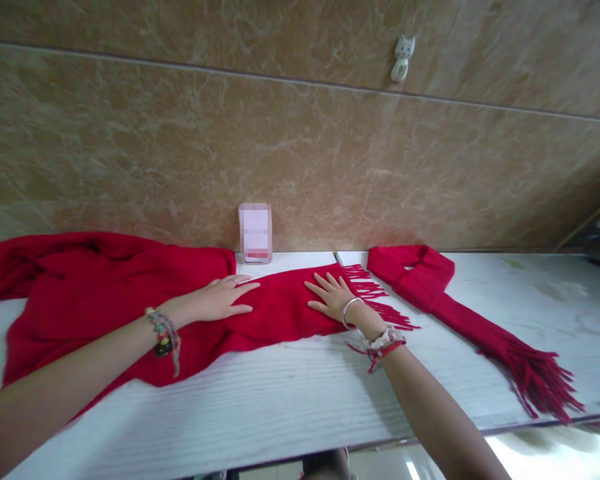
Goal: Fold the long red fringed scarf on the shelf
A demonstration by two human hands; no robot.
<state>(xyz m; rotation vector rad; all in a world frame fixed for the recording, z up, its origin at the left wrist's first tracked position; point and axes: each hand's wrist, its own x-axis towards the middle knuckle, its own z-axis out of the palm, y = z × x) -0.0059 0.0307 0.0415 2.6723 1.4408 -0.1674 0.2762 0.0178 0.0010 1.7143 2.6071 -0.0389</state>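
A large red scarf (105, 293) lies spread across the left and middle of a white wood-grain table (280, 393). My left hand (220, 300) rests flat on it, fingers stretched out toward the right. My right hand (333, 297) presses flat on the same scarf near its fringed end (375, 297), fingers spread. Neither hand grips anything. Beaded bracelets circle my left wrist, and a silver bangle and red cord my right.
A second, narrower red scarf (460, 313) lies folded at the right, its fringe near the table's front edge. A small pink-white card (255, 233) leans against the brown marble wall. A white cat-shaped hook (403, 57) hangs high on the wall.
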